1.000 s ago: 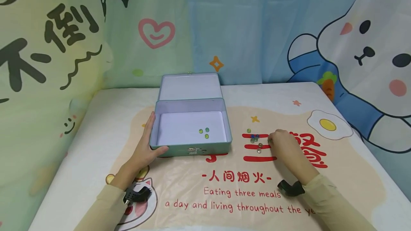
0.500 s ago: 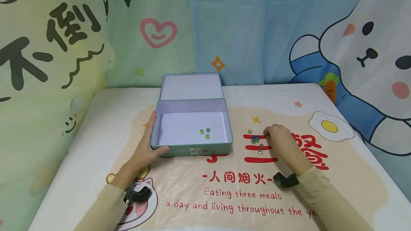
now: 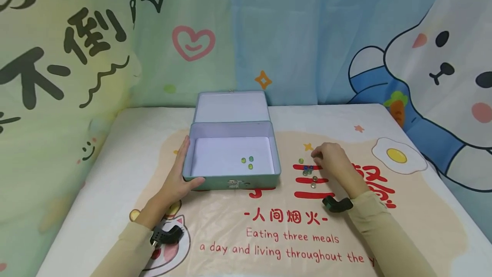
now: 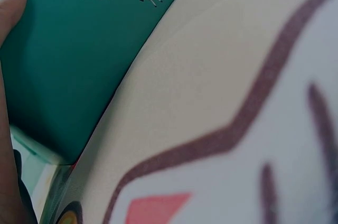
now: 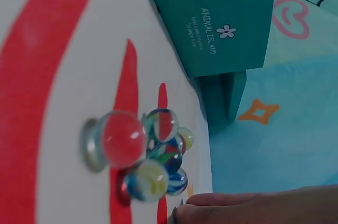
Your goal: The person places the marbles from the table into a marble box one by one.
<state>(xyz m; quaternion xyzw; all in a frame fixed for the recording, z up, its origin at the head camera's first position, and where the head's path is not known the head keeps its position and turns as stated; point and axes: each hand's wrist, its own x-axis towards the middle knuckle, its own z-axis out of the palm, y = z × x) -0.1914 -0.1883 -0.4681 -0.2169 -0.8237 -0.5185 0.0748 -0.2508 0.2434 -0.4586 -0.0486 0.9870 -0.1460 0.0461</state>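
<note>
Left hand (image 3: 177, 179) is spread against the rectangular green metal box (image 3: 215, 184) near the table (image 3: 140, 119)'s far edge, right hand (image 3: 333, 163) is just beside the small coloured glass marbles (image 3: 305, 172), can't tell if that grip's pinching one.

The marbles (image 5: 165, 155) look glossy glass, the box (image 3: 259, 181) smooth metal.

Behind the bench (image 3: 111, 178), a printed backdrop (image 3: 276, 33) is hanging, turning from yellow-green at the left to blue at the right. Bold black characters (image 3: 28, 72) are running up its left side, a pink heart (image 3: 194, 48) is smiling near an orange star (image 3: 258, 79), and a white cartoon animal (image 3: 415, 67) in blue is leaning in from the right beside a carrot (image 3: 398, 112). Across the bench's cover, a fried egg (image 3: 396, 155), red lettering (image 3: 292, 236) and a partly hidden cat face (image 3: 180, 260) are showing.
</note>
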